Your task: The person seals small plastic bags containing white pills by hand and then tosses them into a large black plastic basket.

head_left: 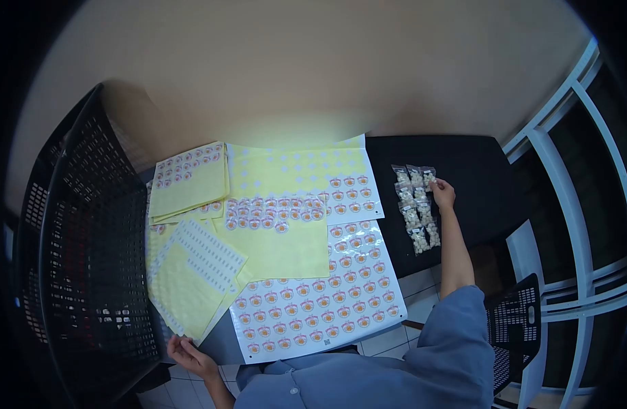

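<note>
My right hand [444,193] is at the upper right of a group of small clear bags [412,217] with pale contents, its fingers pinched on the top right bag [429,178]. The bags lie in rows on the black table. My left hand [188,353] is at the table's front edge, fingers curled, just below the lower corner of some yellow sheets [190,290]; whether it holds anything is too small to tell. White sheets of round stickers [320,310] cover the middle, partly under a yellow backing sheet [293,252] with stickers along its top.
A tall black basket [98,273] stands at the left. Stacked yellow sticker sheets [190,187] lie at the back left against the wall. A smaller black basket [514,324] is at the lower right, beside a white metal frame [555,163]. The black table [463,160] extends right.
</note>
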Tool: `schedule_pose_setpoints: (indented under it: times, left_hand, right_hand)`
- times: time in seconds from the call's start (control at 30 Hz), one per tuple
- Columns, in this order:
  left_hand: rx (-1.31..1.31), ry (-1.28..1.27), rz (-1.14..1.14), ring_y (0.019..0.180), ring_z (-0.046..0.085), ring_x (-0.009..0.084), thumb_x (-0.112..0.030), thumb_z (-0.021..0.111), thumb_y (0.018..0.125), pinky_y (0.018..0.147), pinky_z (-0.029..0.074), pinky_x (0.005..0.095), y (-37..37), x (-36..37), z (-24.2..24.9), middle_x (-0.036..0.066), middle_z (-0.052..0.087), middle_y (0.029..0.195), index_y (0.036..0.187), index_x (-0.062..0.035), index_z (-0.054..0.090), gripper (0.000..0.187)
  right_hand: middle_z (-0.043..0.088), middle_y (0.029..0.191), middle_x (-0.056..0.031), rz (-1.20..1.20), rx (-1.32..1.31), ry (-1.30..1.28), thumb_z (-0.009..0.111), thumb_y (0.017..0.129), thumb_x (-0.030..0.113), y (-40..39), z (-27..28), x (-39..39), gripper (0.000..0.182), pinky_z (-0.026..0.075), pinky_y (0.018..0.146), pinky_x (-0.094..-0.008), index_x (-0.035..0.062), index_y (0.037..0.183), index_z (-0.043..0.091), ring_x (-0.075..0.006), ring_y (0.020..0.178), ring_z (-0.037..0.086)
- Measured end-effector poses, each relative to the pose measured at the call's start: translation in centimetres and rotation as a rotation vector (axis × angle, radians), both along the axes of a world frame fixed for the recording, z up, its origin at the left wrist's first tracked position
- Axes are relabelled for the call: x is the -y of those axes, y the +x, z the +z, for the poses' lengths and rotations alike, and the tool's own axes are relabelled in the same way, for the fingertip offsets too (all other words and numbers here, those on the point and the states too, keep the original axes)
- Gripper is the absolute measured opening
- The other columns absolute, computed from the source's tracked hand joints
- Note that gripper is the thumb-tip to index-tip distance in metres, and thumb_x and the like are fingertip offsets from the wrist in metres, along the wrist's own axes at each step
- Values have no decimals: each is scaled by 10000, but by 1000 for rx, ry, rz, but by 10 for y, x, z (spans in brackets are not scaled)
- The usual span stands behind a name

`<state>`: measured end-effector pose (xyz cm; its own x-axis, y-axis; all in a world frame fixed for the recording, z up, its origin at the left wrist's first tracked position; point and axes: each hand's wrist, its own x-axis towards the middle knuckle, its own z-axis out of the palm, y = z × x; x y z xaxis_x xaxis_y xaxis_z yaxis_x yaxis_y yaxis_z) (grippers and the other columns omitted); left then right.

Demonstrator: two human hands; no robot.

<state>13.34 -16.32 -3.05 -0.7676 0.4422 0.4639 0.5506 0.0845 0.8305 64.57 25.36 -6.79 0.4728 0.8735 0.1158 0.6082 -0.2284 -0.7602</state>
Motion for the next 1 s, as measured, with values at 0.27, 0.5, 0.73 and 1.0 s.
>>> schedule_pose_setpoints:
  times: [0.27, 0.5, 0.73, 1.0]
  left_hand:
    - [-60, -30, 10, 739, 453, 171, -18, 405, 838, 684, 393, 274, 5, -1, 0, 111, 446, 856, 1057, 30, 390, 225]
    - [-121, 66, -148, 615, 447, 161, 22, 429, 805, 577, 387, 269, 2, 1, 4, 91, 464, 715, 947, -1, 430, 145]
    - [-58, 206, -348, 525, 467, 150, 24, 422, 811, 486, 380, 269, -5, 20, 5, 80, 472, 644, 903, -14, 468, 109]
    - [12, 173, -442, 663, 515, 157, 6, 443, 830, 585, 424, 253, -77, 108, -25, 103, 510, 764, 997, -12, 412, 170]
  right_hand:
    - [621, 941, -86, -19, 132, -82, 673, 678, 311, 13, 3, -5, 448, 433, 796, -280, 53, 1035, 589, -174, 869, 588]
    - [604, 925, -97, 4, 225, 352, 594, 769, 244, 4, 58, -24, 321, 440, 763, -288, 52, 1025, 573, -176, 848, 577]
    - [564, 1018, -94, 403, 26, 779, 534, 838, 185, -144, 196, -9, 300, 408, 829, -257, -9, 1067, 523, -146, 937, 535]
    - [585, 979, -66, 778, 166, 1110, 531, 840, 183, -406, 386, 147, 249, 414, 790, -229, 13, 1019, 564, -122, 912, 542]
